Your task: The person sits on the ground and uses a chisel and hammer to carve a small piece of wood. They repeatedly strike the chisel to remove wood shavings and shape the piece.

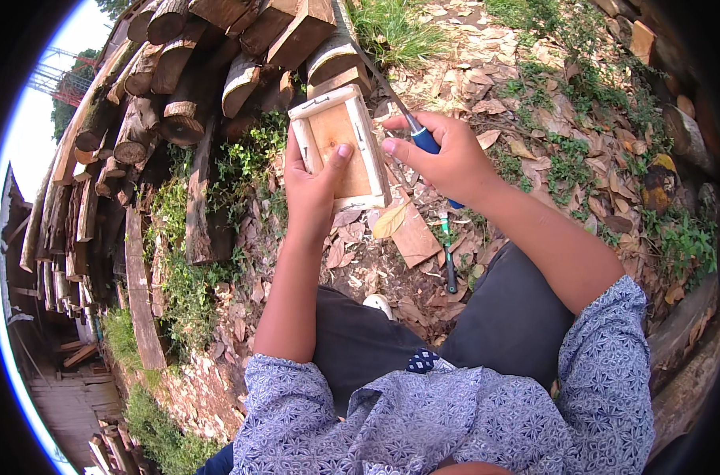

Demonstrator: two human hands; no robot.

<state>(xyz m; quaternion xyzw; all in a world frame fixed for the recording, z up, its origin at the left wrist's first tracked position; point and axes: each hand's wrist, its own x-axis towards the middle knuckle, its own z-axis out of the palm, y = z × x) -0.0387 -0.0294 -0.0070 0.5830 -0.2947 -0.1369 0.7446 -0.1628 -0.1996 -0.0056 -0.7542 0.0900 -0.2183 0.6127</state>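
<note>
My left hand [313, 186] grips a small wooden frame [342, 125] by its left side, with the thumb laid across its flat brown panel. Pale strips edge the panel, and several nails stick out of them or lie bent on them. My right hand [449, 154] is closed around the blue handle [424, 139] of a long, thin-bladed metal tool, whose blade points up and left past the frame's right corner. The exact kind of tool is unclear. Between the right fingers and the frame's right edge is a narrow gap.
A flat wooden board [415, 239] lies on the leaf-strewn ground below my hands. Beside it is a slim tool with a green and black handle [450, 269]. Stacked firewood [182, 119] rises at the left, and logs [689, 356] line the right side.
</note>
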